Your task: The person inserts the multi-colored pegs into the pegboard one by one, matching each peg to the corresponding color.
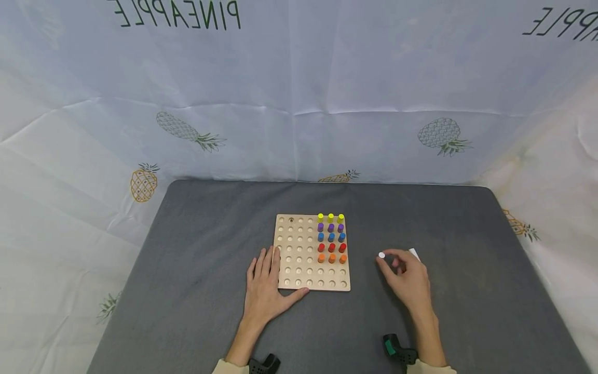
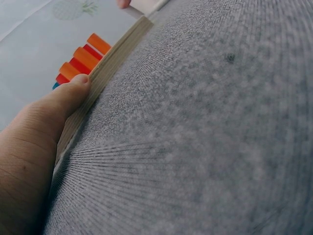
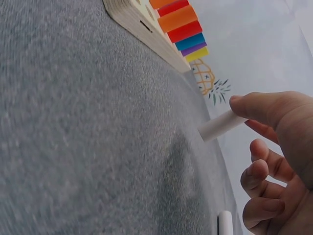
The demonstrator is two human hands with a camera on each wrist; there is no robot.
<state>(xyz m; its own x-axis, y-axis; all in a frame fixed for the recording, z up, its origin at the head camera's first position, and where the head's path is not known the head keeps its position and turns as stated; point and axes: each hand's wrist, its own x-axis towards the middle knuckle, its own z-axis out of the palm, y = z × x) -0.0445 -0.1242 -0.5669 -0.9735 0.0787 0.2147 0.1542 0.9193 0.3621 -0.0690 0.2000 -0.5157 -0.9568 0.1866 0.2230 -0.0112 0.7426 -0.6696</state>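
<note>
A square wooden pegboard [image 1: 294, 252] lies on the table. Its right-hand columns hold yellow pegs [image 1: 330, 218], purple pegs [image 1: 330, 227], blue pegs [image 1: 331, 237], red pegs [image 1: 331, 248] and orange pegs [image 1: 331, 258], one colour per row. My left hand [image 1: 264, 288] rests at the board's near left corner, fingers straight along the left side and thumb against the front edge. To the right of the board, my right hand [image 1: 410, 278] pinches a white peg [image 3: 222, 125] between thumb and forefinger, above the cloth. The other fingers curl loosely.
Another white peg [image 3: 225, 223] lies on the grey cloth [image 1: 467, 291] beside the right hand, partly hidden by it in the head view. Black wrist devices [image 1: 399, 350] sit at both wrists. A pineapple-print curtain [image 1: 299, 67] hangs behind the table.
</note>
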